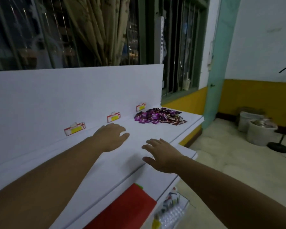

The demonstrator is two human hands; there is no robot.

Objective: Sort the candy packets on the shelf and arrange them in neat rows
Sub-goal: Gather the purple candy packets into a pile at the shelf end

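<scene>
A loose pile of candy packets (159,116), purple ones mixed with dark brown-red ones, lies at the far right end of the white shelf (152,131). My left hand (111,136) reaches out over the shelf, fingers straight and spread, holding nothing, a short way left of the pile. My right hand (162,154) is stretched over the shelf's front edge, fingers relaxed and empty, nearer to me than the pile.
Three red-and-yellow price tags (113,116) stick to the white back panel. A lower shelf holds a red sheet (127,207) and small goods. White sacks (257,131) and a lamp stand base (278,147) sit on the floor at right.
</scene>
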